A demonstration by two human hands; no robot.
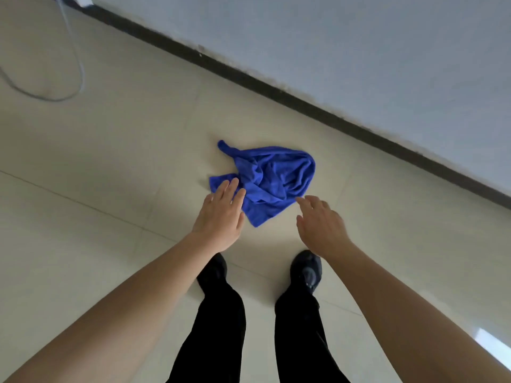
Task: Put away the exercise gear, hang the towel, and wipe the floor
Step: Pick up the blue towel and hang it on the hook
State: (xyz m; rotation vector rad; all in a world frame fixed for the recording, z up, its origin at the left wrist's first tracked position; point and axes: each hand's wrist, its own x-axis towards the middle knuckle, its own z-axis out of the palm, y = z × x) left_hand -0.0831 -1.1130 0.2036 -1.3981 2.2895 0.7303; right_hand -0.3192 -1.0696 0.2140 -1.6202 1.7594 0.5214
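A crumpled blue towel (272,178) lies on the pale tiled floor (116,167) in the middle of the head view. My left hand (221,214) hovers over the towel's near left edge, fingers stretched out and slightly apart, holding nothing. To the right, my right hand (322,226) is spread just short of the towel's near right edge, also empty. Whether either hand touches the cloth I cannot tell.
A dark baseboard (276,89) runs diagonally under a grey-white wall (359,51) behind the towel. A thin grey cable (74,51) loops on the floor at the far left. My own legs in black trousers and dark shoes (307,269) stand just below the hands.
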